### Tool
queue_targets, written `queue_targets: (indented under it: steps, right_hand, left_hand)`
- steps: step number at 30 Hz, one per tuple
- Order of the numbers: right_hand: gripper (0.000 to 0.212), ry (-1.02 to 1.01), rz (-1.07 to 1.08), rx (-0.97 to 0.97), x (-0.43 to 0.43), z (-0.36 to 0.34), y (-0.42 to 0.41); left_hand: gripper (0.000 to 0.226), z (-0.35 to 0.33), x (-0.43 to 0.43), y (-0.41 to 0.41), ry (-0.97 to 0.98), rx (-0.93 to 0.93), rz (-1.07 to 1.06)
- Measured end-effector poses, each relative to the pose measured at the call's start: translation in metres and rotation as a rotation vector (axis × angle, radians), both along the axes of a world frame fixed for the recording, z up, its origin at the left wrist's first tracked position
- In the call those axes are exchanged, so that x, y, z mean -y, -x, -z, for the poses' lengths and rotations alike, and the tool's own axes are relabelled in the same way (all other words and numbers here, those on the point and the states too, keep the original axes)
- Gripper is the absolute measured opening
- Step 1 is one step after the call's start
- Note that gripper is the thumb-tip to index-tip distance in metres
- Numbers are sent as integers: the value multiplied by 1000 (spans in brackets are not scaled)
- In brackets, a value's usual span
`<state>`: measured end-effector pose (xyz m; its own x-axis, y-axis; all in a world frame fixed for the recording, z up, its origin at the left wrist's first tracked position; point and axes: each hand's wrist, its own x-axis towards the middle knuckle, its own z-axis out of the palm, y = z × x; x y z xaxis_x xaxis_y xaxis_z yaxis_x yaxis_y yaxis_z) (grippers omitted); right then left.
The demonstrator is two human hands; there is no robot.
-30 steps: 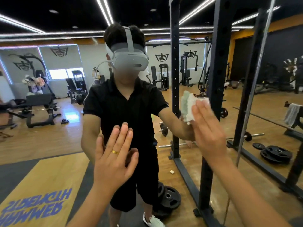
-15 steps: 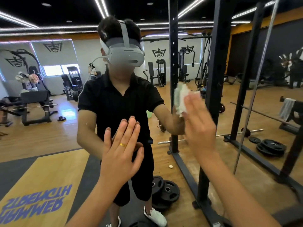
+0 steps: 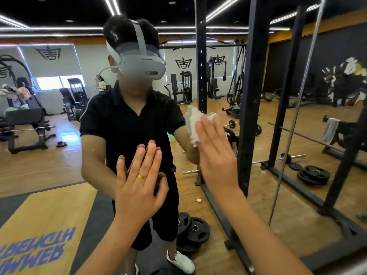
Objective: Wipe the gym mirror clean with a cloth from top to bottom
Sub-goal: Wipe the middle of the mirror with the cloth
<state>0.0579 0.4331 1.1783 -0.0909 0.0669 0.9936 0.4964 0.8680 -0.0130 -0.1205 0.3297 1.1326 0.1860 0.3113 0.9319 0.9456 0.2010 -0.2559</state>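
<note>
Up at eleven o'clock of the right hand (image 3: 216, 155) sits the cloth (image 3: 193, 124), pressed to the mirror (image 3: 317, 135) by straight fingers (image 3: 208, 133); left hand (image 3: 139, 185) spread flat

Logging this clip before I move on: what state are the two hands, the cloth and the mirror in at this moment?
left hand: flat against the mirror, fingers straight, holding nothing.
right hand: fingers straight, pressing the cloth onto the glass.
cloth: bunched, pinned between the right hand and the glass.
mirror: upright, touched by both hands; smears or clean patches cannot be made out.
</note>
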Motion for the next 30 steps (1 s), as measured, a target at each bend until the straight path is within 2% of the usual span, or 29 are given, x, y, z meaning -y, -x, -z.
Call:
queue_targets:
  steps: [3, 7, 9, 13, 16, 20, 23, 26, 30]
  right_hand:
    - [52, 119, 31, -157, -21, -15, -19]
    - [45, 218, 28, -306, -23, -26, -20]
    - [45, 147, 7, -214, -5, -13, -4]
    - [41, -24, -65, 139, 8, 15, 0]
    - [51, -63, -50, 177, -4, 9, -13]
    - [36, -36, -89, 122, -1, 8, -10]
    - [35, -21, -117, 84, 0, 10, -4]
    - [39, 25, -169, 8, 2, 13, 3]
    - [45, 199, -277, -172, 17, 14, 20]
  left_hand:
    - [62, 0, 1, 1, 6, 4, 9]
    - [62, 0, -1, 0, 7, 7, 13]
    - [62, 0, -2, -1, 0, 8, 3]
    - [64, 0, -1, -2, 1, 6, -3]
    - [64, -2, 0, -2, 7, -3, -2]
    - [59, -8, 8, -7, 43, 61, 130]
    - [58, -10, 34, -1, 104, 74, 256]
    - [55, -8, 68, 22, 91, 34, 177]
    - [58, -17, 93, 76, 26, 26, -3]
